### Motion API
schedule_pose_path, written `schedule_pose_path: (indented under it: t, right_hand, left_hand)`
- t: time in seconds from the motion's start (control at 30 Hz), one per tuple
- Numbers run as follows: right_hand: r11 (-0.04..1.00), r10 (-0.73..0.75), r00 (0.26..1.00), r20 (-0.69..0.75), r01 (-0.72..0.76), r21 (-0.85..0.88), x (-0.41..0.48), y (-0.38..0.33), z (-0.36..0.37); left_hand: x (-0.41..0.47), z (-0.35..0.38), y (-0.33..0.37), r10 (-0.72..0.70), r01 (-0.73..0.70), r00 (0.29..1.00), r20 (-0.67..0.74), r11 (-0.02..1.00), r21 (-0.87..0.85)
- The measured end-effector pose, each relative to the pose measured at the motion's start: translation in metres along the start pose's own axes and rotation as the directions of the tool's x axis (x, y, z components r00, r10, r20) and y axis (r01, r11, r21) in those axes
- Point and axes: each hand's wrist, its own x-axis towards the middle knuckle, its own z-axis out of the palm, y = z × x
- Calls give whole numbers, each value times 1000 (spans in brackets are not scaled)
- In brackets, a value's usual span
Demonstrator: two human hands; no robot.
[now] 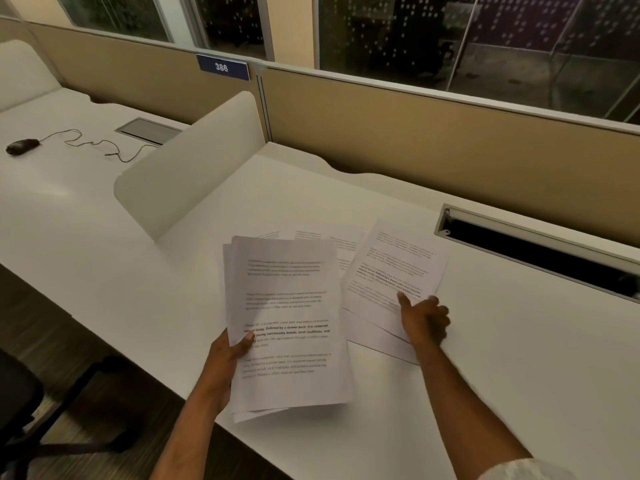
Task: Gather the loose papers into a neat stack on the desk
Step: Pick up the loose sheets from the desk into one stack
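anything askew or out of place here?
Yes. The sheets in the left hand are fanned, edges uneven. More papers lie skewed and overlapping on the desk under the right hand. No damage visible.

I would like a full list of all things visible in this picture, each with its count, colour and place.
held papers: a few sheets, white with black print, in the left hand above the desk's near edge
loose papers: several, white with print, spread on the desk right of and behind the held ones
desk: one, white, across the middle
divider: one, white, upright on the desk at left
mouse: one, black, corded, far left
sign: one, blue, reads 386, on the beige partition
cable slot: one, open, dark inside, right
chair: one, black, lower left
left hand: grips the held papers
right hand: on the loose papers, fingers partly curled
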Motion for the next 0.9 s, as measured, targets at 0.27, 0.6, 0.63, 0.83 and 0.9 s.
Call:
schedule_pose_path:
  t: [0.27, 0.6, 0.63, 0.83, 0.9]
  right_hand:
    - [980, 190, 981, 42, -192, 49, 31, -11, 17]
    - [933, 289, 957, 13, -285, 218, 53, 6, 5]
    - [920, 284, 959, 11, -276, 277, 53, 10, 5]
    - [865, 86, 996, 2, -76, 496, 50, 12, -20]
    - [812, 2, 1000, 22, -15, 583, 43, 7, -40]
  left_hand:
    - [22, -36, 23, 10, -10, 1000, 8, 1000, 8]
    - [39, -42, 35, 4, -6, 998, 59, 1000, 28]
    - [40, -42, 35, 3, -6, 998, 61, 999, 33]
    - [46, -38, 36, 9, -12, 999, 43, 998, 69]
    - [45, -35, 38, 9, -11, 999, 40, 998, 59]
